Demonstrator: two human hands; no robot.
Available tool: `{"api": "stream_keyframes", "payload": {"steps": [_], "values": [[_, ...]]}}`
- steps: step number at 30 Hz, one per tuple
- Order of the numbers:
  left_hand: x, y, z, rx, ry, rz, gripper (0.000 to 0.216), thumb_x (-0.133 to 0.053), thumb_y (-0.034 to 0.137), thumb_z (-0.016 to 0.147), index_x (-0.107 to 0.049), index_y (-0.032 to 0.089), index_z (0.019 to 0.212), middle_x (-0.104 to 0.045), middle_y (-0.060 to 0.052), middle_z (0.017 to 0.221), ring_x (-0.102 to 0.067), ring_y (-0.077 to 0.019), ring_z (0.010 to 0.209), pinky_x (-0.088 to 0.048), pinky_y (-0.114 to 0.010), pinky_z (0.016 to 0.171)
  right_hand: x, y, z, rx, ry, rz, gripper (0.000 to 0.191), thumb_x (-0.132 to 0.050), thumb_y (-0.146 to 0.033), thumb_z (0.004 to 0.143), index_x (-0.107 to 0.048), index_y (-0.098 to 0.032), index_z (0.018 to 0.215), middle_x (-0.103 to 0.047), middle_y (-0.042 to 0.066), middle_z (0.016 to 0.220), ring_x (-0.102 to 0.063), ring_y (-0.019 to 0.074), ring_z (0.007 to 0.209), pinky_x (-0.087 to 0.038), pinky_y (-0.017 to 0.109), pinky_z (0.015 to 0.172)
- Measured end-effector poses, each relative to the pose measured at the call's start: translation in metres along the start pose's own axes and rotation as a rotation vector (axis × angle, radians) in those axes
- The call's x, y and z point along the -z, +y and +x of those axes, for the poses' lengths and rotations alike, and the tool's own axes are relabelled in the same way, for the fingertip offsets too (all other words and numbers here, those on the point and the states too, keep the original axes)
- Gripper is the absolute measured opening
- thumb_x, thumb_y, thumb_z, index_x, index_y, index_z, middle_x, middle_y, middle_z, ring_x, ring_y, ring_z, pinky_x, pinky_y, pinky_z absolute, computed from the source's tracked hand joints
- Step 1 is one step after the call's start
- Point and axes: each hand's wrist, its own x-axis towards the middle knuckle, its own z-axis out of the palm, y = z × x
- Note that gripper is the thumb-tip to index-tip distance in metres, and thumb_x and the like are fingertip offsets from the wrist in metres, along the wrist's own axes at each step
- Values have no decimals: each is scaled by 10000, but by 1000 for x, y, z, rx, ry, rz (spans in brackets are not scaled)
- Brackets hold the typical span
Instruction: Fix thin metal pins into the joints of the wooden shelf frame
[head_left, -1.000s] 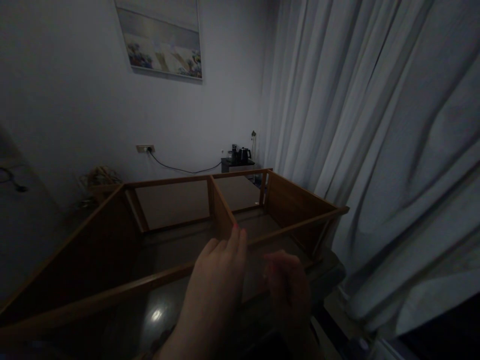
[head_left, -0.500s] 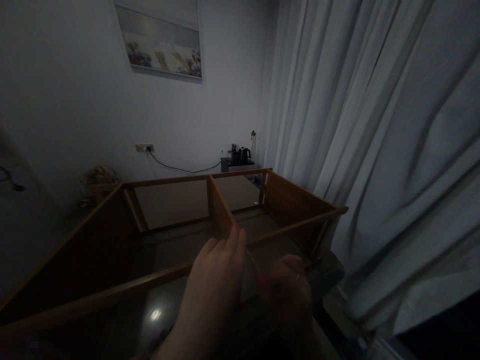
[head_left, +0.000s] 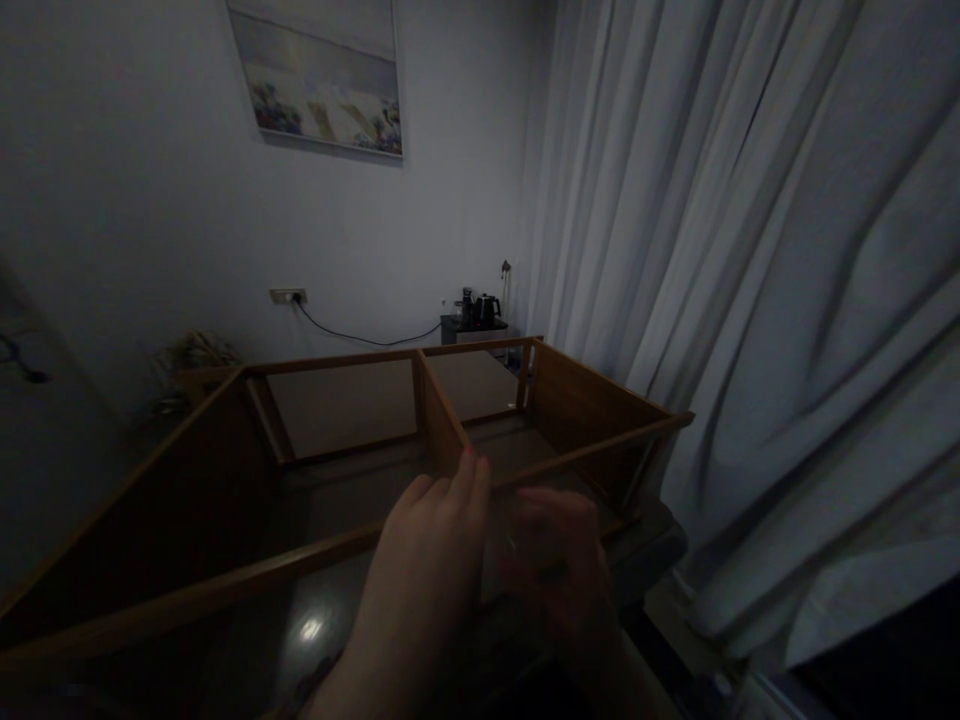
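Touching wooden frame's near edge (head_left: 330, 551), left hand (head_left: 431, 540) stands narrowly apart from right hand (head_left: 581, 545); grips unclear.

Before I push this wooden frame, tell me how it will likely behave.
The wooden frame probably moves stiffly as one piece, since its rails and panels appear joined. Those broad panels suggest noticeable weight, though the open spans may lighten it. Its wide, low stance makes tipping seem unlikely.
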Motion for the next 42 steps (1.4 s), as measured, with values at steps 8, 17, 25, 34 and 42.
{"api": "stream_keyframes", "payload": {"steps": [8,17,25,34,42], "values": [[1,0,1,8,-28,9,566,-576,-15,783,-588,54,1344,-577,-182,1404,-752,-254,956,-626,-368,840,-4,3,-7,182,6,-23,172,-552,-326,1008,-556,-241,859,-637,-34,698,-560,138,684,-407,319,694],[6,0,2,13,-88,3,566,-547,5,828,-539,50,1391,-529,-182,1441,-741,-257,1014,-624,-373,881,-24,-11,0,125,237,71,133,-527,-157,977,-546,-240,1080,-589,-52,628,-497,121,508,-404,275,487],[3,1,2,5,-49,6,554,-533,-18,812,-567,39,1362,-556,-194,1411,-753,-248,970,-627,-368,861,-15,-12,3,119,154,65,288,-501,-45,907,-570,-228,1120,-672,-21,710,-540,118,503,-415,277,473],[4,0,0,4,-54,27,582,-506,-53,803,-559,54,1373,-550,-167,1423,-751,-242,979,-631,-364,859,-6,2,-5,205,13,139,315,-547,-29,877,-615,-244,1097,-653,-39,657,-570,142,612,-512,275,580],[-1,0,-2,-12,2,31,547,-596,88,809,-580,46,1354,-575,-187,1402,-751,-255,961,-625,-360,842,-5,16,-17,95,-46,305,345,-585,-104,938,-603,-283,1232,-754,27,935,-723,143,822,-623,230,638]]}}
